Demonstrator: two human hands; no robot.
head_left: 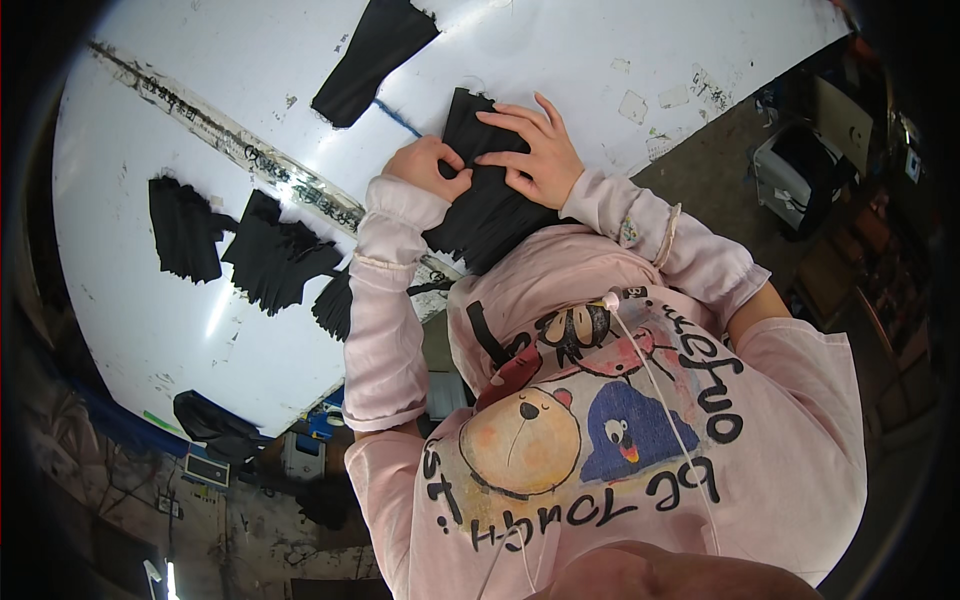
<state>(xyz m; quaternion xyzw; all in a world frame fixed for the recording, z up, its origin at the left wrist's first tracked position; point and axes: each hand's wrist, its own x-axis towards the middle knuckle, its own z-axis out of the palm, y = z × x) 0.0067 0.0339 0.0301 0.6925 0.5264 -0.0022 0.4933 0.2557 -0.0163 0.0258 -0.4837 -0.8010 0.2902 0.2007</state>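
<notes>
A stack of black fabric pieces [495, 215] lies at the table's near edge, right in front of me, its layers fanned out at the lower end. At its left side my left hand [425, 168] is closed, thumb and index finger pinching the cloth's edge. My right hand [540, 150] rests on top of the same stack with its fingers spread, the fingertips touching the fabric. Both forearms are in pale pink sleeve covers. Beyond the left hand, another black fabric piece [375, 60] lies flat on the white table [250, 60].
Several black fabric bundles [185, 230] lie to the left on the table. A taped seam [240, 150] with dark markings crosses the tabletop diagonally. A blue mark [400, 118] is near the far piece. Off the right edge, a grey chair-like object [795, 175] stands on the floor.
</notes>
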